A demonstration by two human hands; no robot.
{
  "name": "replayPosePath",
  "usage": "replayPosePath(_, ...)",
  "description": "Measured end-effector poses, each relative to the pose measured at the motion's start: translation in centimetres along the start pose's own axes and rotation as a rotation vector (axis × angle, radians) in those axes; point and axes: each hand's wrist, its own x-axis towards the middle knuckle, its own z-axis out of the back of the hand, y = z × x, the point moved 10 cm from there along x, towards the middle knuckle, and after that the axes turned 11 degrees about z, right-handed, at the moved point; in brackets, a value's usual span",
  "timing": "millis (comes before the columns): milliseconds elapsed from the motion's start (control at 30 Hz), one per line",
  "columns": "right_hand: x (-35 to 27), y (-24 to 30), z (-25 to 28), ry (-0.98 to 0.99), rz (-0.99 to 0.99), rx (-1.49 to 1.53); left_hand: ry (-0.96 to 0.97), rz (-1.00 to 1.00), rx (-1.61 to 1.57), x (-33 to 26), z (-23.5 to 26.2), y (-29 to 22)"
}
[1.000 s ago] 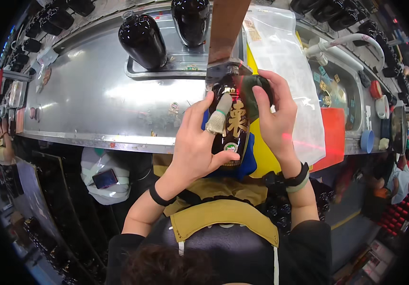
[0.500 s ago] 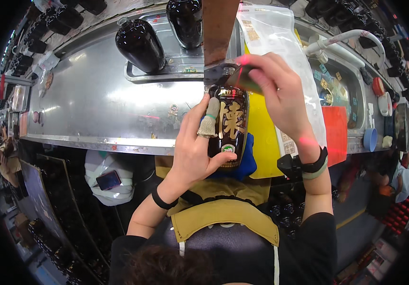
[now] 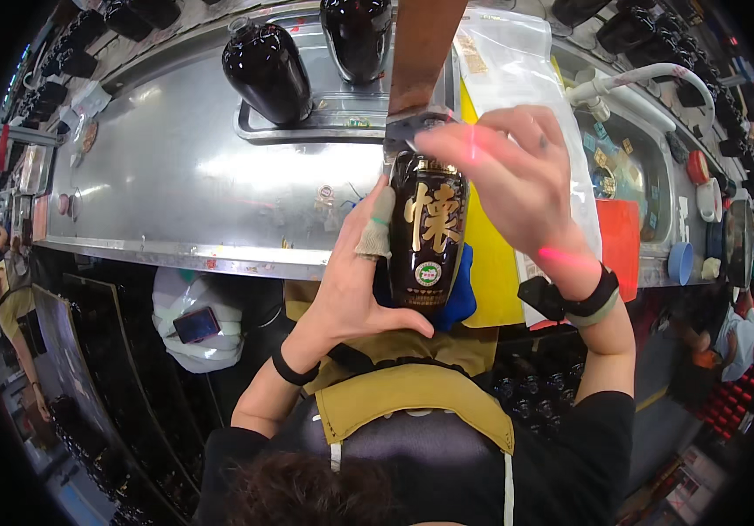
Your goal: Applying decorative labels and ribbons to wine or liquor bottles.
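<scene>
A dark glossy bottle [image 3: 434, 250] with gold characters and a small green-and-white round mark lies in front of me, its neck pointing away. My left hand [image 3: 351, 280] cradles it: the fingers run along its left side and the thumb reaches across beside its base. A pale fabric finger cover [image 3: 374, 238] sits on one left finger. Over the bottle's neck end, my right hand [image 3: 522, 162] is bent, fingertips closed on a thin dark piece [image 3: 414, 128] whose kind I cannot make out. Red light streaks cross the right hand and wrist.
Two more dark bottles [image 3: 267, 70] stand in a metal tray [image 3: 259, 127] on the steel worktop [image 3: 184, 188]. A brown upright post [image 3: 421, 53] rises beyond the bottle. Yellow sheet [image 3: 495, 263], clear plastic and a blue cloth [image 3: 458, 298] lie around it. A sink [image 3: 653, 223] with a white faucet is right.
My right hand has turned and shifted slightly left and down over the bottle's neck, the dark piece moving with it. My left thumb has slid off the bottle's front toward its base.
</scene>
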Motion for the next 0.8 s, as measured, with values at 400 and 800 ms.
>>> replayPosePath(400, -4.6, 4.9, 0.7, 0.091, -0.102, 0.1, -0.154, 0.092, -0.034, -3.7, -1.4, 2.3)
replayPosePath(800, -7.5, 13.8, 1.9, 0.043, 0.011, 0.425, -0.283, 0.102, -0.061, -4.3, -1.3, 1.7)
